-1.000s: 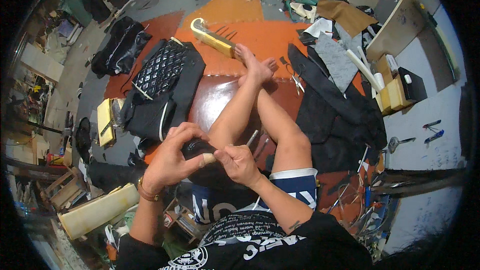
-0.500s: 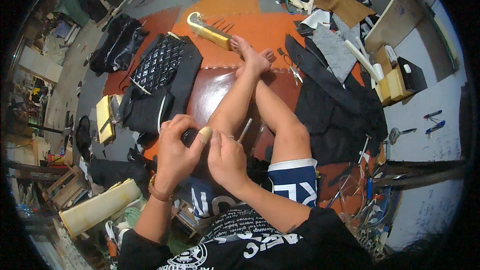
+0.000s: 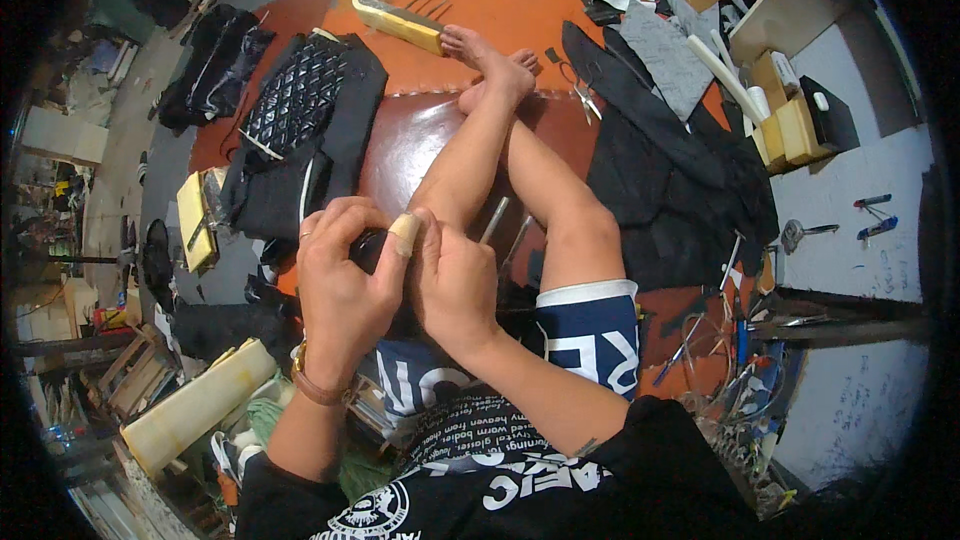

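Observation:
My left hand (image 3: 345, 290) is closed, its fingers curled round a small black piece (image 3: 369, 250) that is mostly hidden. A tan wrap (image 3: 403, 234) covers the tip of its thumb. Right beside it, my right hand (image 3: 455, 285) is closed on a slim metal rod (image 3: 496, 219), whose end sticks out past the fingers; the rest is hidden. The two thumbs meet over my lap. What lies between the fingertips is too small to make out.
Black quilted material (image 3: 305, 100) lies left of my crossed legs. Scissors (image 3: 583, 95) and black cloth (image 3: 680, 210) are to the right. A yellow-sided tool with a hooked end (image 3: 400, 25) lies beyond my feet. Yellow foam (image 3: 200, 405) sits at lower left.
The surroundings sit slightly higher in the picture. Both hands stay together with their grips kept, and the right hand has turned a little more upright.

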Available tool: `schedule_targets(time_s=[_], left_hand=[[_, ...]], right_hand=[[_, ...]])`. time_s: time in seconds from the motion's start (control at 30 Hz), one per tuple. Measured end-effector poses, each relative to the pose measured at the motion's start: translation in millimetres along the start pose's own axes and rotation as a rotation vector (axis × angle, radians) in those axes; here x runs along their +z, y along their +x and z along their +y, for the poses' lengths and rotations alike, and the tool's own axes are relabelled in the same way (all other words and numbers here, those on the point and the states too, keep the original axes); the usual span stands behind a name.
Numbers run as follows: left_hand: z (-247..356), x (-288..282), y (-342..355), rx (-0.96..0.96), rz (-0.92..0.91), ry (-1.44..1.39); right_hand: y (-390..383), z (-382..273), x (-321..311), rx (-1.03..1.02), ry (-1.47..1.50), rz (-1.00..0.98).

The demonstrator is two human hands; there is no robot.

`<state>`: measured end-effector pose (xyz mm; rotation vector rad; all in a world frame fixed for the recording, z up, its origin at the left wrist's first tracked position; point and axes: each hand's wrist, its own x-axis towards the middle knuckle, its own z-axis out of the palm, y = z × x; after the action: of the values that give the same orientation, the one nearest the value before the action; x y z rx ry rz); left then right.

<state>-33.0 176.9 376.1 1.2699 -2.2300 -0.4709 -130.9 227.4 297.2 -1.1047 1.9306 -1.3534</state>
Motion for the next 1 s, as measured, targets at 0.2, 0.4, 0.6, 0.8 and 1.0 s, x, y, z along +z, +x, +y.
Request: schedule_targets(time_s=[0.2,0.4,0.6,0.8,1.0], left_hand=[[5,0,0,-0.014,-0.016,-0.03],[7,0,8,0.003,-0.02,-0.057],[2,1,9,-0.03,-0.028,-0.077],[7,-7,6,-0.138,-0.04,-0.076],[0,-9,7,-0.137,-0.095,-0.184]], right_hand=[[17,16,-10,-0.27,0.152,0.024],[31,19,-8,-0.401,0.24,0.181],[40,25,1,-0.351,0.264,0.129],[46,30,17,-0.383,0.243,0.099],[45,31,22,-0.304,0.357,0.054]])
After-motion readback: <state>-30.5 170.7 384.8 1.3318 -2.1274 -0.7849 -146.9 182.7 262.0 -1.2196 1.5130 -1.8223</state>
